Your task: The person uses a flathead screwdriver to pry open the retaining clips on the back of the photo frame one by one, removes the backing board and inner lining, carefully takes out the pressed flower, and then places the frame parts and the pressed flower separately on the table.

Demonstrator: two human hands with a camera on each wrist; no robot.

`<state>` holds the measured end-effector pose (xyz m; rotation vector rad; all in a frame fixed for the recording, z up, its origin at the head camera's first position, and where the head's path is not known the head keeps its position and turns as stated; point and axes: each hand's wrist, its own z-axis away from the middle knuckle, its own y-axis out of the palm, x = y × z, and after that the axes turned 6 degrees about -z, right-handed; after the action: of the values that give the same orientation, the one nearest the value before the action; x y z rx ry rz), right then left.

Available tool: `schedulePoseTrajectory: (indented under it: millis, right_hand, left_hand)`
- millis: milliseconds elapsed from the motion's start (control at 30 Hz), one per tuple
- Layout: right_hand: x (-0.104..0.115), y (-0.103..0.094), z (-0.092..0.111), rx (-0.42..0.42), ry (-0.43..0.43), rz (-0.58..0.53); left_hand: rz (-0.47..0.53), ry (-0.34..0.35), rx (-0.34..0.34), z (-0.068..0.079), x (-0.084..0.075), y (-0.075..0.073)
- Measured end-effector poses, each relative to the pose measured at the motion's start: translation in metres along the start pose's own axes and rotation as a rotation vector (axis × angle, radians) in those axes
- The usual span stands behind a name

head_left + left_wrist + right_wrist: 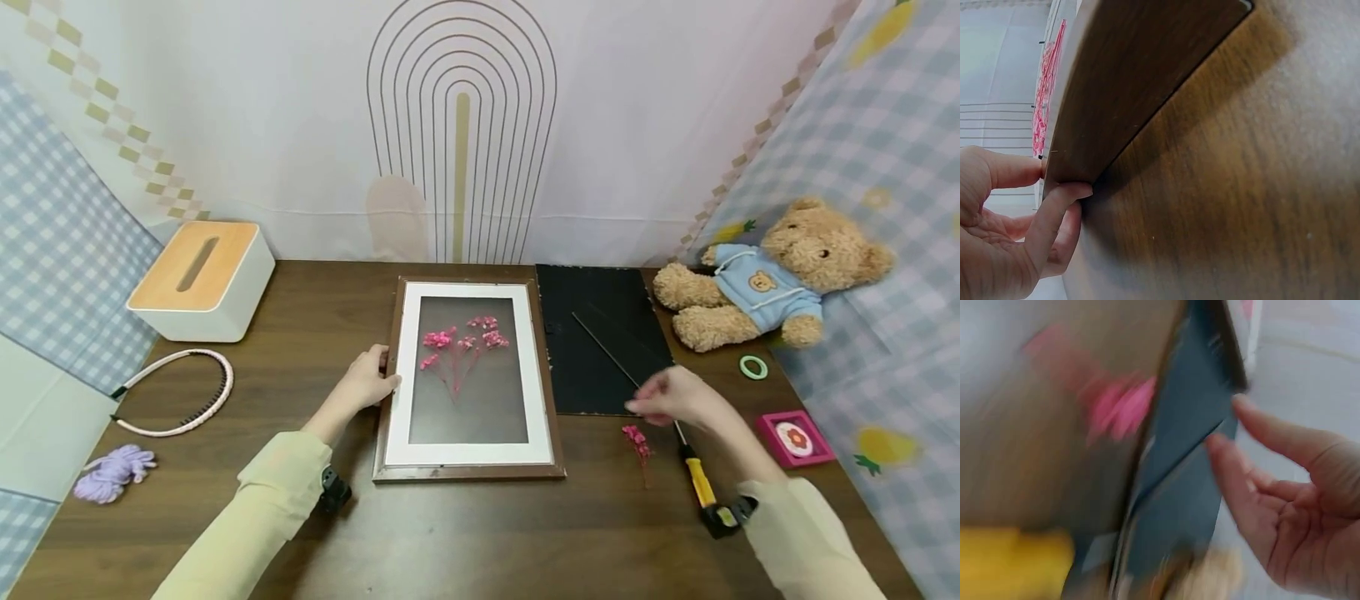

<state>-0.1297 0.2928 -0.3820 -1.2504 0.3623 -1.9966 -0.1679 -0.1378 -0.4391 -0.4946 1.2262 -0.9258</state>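
Observation:
My left hand [363, 379] grips the left side of a brown picture frame [555, 417], thumb on the face and fingers against its outer side [1119, 81]. Inside a white mat, pink dried flowers [453, 340] spread over a grey ground. To the right, my right hand [678, 396] hovers near the lower edge of a black backing board [585, 367]; its thumb and fingers are apart with nothing between them in the right wrist view. A loose pink flower sprig [637, 442] lies just below that hand. Beside it is a yellow-and-black screwdriver [699, 479], partly hidden by the hand.
A teddy bear [772, 279], a green ring [753, 367] and a pink square box [795, 439] are on the right. At left stand a tissue box [206, 287], a headband [217, 396] and lilac yarn [116, 472]. A printed cloth hangs behind the table.

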Motion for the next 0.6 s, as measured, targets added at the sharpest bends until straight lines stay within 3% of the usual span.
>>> schedulePoseTrajectory:
  millis: [100,200,300,467,600]
  right_hand:
    - [0.034,0.027,-0.029,0.038,-0.079,-0.132]
    - [0.067,0.063,-0.06,0.052,-0.074,-0.238]
    - [0.1,0.095,-0.091,-0.022,-0.021,-0.259]
    - [0.141,0.126,-0.119,-0.184,0.068,-0.086]
    - [0.157,0.13,-0.126,-0.181,0.076,0.032]
  left_hand:
    - [0.002,-0.002,-0.004,0.001,0.001,-0.001]
    - [0.005,0.009,-0.003,0.001,-0.001,-0.001]
    - [-0.005,0.019,-0.015,0.002,-0.001,-0.001]
    - [-0.023,0.037,-0.048,0.005,-0.002,0.001]
    - [-0.013,0.025,-0.066,0.006,-0.001,0.0]
